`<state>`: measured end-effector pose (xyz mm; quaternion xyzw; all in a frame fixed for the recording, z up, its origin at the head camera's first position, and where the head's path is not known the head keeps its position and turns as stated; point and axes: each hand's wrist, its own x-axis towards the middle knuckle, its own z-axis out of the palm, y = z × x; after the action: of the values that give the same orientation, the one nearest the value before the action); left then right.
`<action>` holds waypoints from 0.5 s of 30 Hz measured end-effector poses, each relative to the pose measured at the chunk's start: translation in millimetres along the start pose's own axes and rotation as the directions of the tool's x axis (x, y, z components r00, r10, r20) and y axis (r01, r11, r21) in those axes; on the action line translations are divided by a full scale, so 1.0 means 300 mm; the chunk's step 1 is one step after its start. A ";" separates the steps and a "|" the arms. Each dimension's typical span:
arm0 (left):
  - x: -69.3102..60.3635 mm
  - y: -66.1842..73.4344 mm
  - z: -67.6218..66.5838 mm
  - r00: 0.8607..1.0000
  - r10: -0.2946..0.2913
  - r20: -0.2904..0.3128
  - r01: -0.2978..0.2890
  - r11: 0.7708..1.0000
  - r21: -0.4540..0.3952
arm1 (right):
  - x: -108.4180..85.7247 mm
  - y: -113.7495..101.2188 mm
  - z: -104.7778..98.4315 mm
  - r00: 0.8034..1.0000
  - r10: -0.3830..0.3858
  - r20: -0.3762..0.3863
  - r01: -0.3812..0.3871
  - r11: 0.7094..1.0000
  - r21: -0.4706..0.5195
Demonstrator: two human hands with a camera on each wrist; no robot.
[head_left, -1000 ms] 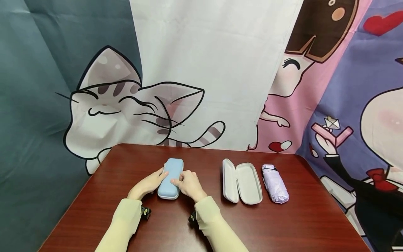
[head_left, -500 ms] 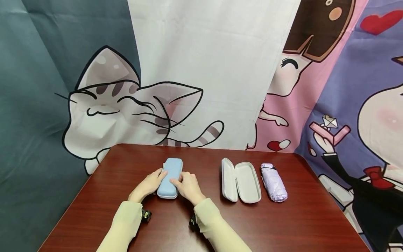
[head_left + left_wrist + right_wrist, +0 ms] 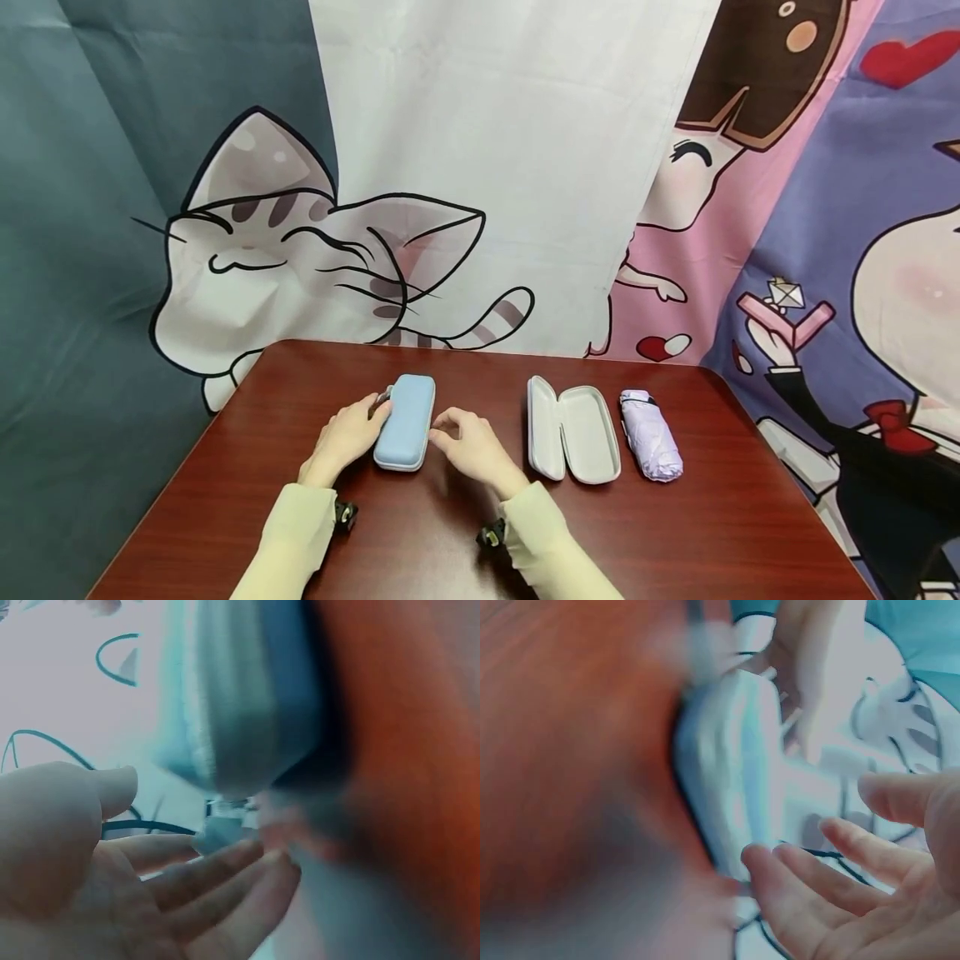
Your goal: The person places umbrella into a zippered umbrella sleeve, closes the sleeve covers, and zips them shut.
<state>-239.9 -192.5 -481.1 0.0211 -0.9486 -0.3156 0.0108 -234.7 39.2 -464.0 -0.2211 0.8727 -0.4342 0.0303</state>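
A closed light blue case (image 3: 406, 421) lies lengthwise on the table, its side filling the upper middle of the left wrist view (image 3: 247, 690). Along its left edge is my left hand (image 3: 343, 439); in the left wrist view, thumb and extended fingers stand apart (image 3: 172, 885), fingertips near a small metal piece below the case's end. Whether they touch that piece is unclear. To the right of the case, my right hand (image 3: 477, 450) hovers with bent fingers and a small gap to it. In the right wrist view, its thumb and fingers (image 3: 847, 892) are spread beside the case (image 3: 739, 765), holding nothing.
On the reddish-brown table (image 3: 420, 542), an unfolded pale case (image 3: 595, 437) lies right of my hands. A folded lilac umbrella (image 3: 652, 435) is farther right. Behind the table hangs a printed cloth (image 3: 480, 117).
My right hand has let go of the blue case and moved right. My left thumb has slid off the case's top toward its left edge. The case has barely moved.
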 end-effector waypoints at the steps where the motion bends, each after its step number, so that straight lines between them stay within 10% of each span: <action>1: -0.002 0.008 -0.011 1.000 -0.005 -0.006 0.005 1.000 0.018 | -0.008 -0.008 -0.020 1.000 -0.008 0.005 0.008 1.000 -0.007; 15: -0.009 0.176 -0.028 0.989 -0.004 -0.149 -0.019 0.988 -0.155 | -0.143 0.012 -0.341 0.982 -0.072 -0.175 0.045 0.987 -0.152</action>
<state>-238.8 -155.3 -442.8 0.0402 -0.9176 -0.3864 0.0844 -222.4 134.9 -409.3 -0.2083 0.8946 -0.3876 -0.0777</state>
